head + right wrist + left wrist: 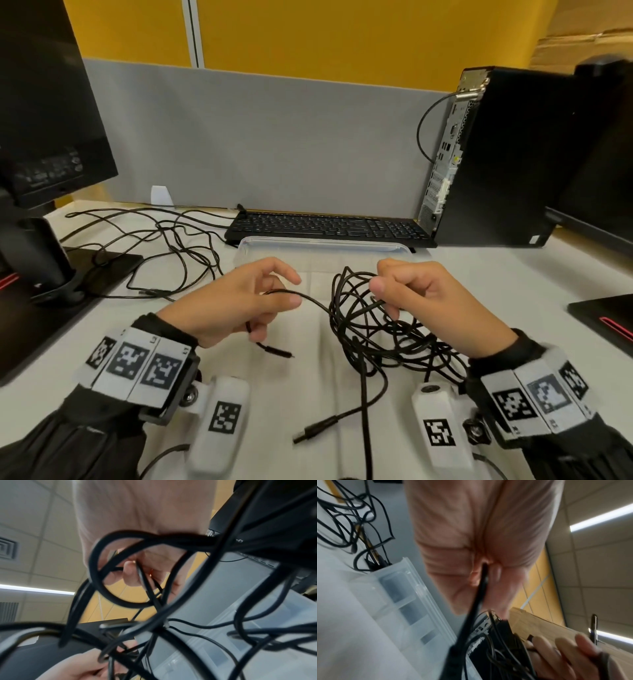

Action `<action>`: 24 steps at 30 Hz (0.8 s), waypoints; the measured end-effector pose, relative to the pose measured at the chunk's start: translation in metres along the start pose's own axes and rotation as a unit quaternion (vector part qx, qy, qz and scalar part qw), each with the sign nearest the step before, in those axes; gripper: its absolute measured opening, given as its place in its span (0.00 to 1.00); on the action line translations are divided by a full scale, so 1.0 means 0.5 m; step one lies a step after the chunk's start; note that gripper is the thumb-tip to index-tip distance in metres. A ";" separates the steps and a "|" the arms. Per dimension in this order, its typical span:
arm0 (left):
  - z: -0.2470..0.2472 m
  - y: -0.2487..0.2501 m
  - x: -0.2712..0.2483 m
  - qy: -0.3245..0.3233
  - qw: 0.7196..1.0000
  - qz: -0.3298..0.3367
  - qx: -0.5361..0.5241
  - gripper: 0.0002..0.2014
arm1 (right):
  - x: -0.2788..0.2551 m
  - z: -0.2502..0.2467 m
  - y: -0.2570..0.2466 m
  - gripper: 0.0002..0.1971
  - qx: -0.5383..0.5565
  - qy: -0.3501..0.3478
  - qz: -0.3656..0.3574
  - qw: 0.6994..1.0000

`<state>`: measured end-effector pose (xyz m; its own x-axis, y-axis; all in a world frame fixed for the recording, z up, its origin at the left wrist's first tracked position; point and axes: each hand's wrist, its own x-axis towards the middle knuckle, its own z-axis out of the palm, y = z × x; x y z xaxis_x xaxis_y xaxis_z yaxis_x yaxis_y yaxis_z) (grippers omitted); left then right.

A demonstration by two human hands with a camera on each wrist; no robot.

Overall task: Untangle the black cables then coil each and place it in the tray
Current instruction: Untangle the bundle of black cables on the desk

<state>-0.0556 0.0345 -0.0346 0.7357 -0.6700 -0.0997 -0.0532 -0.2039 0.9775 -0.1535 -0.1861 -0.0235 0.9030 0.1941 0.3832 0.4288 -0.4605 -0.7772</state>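
A tangle of black cables hangs and lies on the white table in front of the clear plastic tray. My right hand grips the top loops of the tangle and lifts them. My left hand pinches one strand that runs from the tangle, with its plug end hanging below the palm. In the left wrist view the strand passes between my curled fingers. A USB plug of another cable lies near the table's front.
A black keyboard lies behind the tray. A black computer tower stands at the right, a monitor on its stand at the left. More loose black cables sprawl at the left back. A grey partition closes the rear.
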 end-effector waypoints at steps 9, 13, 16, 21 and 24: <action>0.021 0.012 -0.007 -0.113 0.983 0.026 0.142 0.13 | 0.030 0.012 -0.042 0.18 -0.020 -0.034 0.033 0.999; 0.036 0.018 -0.012 -0.145 0.978 0.030 0.146 0.13 | 0.066 0.014 -0.071 0.15 -0.033 -0.079 0.037 0.996; 0.043 0.012 -0.002 -0.040 0.990 0.049 0.127 0.04 | 0.087 0.017 -0.074 0.14 -0.048 -0.076 0.051 0.995; 0.032 -0.003 0.009 0.042 0.999 0.020 0.012 0.12 | 0.080 -0.015 -0.060 0.08 -0.059 -0.027 0.104 0.992; 0.026 -0.010 0.014 0.049 0.998 0.006 -0.027 0.09 | 0.048 -0.042 -0.061 0.13 -0.105 0.013 0.103 0.989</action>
<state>-0.0590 0.0213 -0.0425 0.7983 -0.5980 -0.0718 -0.0283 -0.1564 0.9873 -0.1455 -0.1855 0.0201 0.9683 0.0561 0.2433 0.2191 -0.6583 -0.7202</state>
